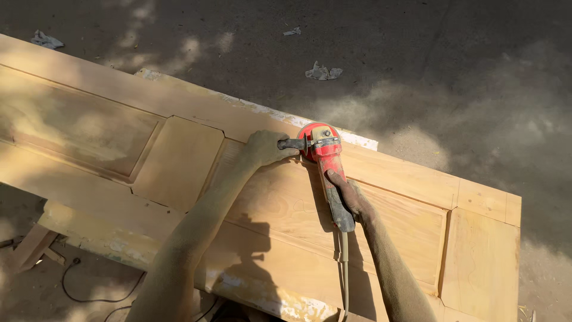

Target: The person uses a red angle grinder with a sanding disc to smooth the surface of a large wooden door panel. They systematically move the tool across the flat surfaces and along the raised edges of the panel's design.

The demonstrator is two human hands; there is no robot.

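Sunlit dirt ground (417,53) — scattered paper scraps (323,72), dappled shadow, drifting dust.

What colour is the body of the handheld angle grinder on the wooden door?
Red body, with black handle, seen in the head view.

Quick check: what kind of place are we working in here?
Likely an outdoor carpentry yard: a panelled wooden door lies flat over bare dirt ground in sunlight, and both hands run a red angle grinder on it.

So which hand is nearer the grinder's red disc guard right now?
Left. The left hand grips the black side handle right beside the red disc guard. The right hand holds the grinder body further back, towards the cord.
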